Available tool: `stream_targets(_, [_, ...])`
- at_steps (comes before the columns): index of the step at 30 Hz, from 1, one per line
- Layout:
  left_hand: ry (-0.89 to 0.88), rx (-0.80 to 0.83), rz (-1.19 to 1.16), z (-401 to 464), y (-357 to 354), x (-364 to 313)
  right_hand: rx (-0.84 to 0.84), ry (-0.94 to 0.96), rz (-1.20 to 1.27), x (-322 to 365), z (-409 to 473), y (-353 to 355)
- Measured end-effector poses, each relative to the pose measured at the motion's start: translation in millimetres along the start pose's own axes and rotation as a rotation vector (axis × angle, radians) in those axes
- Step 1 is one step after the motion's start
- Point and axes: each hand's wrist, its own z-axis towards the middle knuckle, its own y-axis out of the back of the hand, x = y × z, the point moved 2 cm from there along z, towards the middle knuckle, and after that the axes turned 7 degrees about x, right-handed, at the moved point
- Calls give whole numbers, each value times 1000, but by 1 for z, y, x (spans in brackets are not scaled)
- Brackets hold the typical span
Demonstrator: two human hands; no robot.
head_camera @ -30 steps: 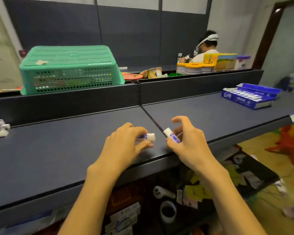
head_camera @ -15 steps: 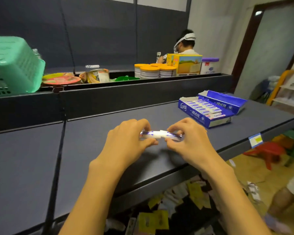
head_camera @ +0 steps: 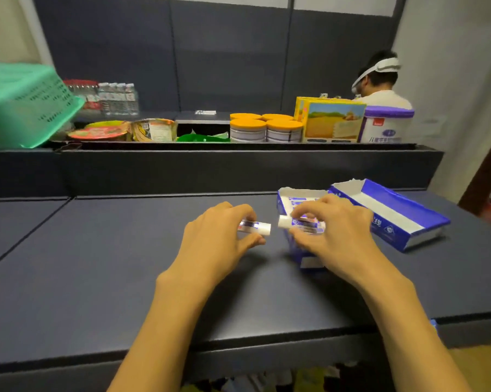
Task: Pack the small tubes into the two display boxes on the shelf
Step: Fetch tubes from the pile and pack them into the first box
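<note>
Dark shelf (head_camera: 125, 264) bears blue display boxes (head_camera: 394, 219) under both hands.

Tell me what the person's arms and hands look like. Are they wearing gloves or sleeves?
No gloves and no sleeves. The left hand and the right hand are both bare, and both forearms are bare as far down as the picture shows. No watch, ring, bracelet or marking shows on either wrist or on the fingers. Fingernails are short and plain where they can be seen.
</note>
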Motion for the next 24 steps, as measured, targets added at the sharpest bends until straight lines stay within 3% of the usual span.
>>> stream_targets(8, [83,-223,-93,24,-35,-56,102,-1,41,-70,13,28])
stream_targets(16, [156,-424,-190,24,-51,-50,214,124,-9,-60,21,14])
stream_targets(24, [186,-405,-169,19,-57,-52,247,157,-123,-48,20,6])
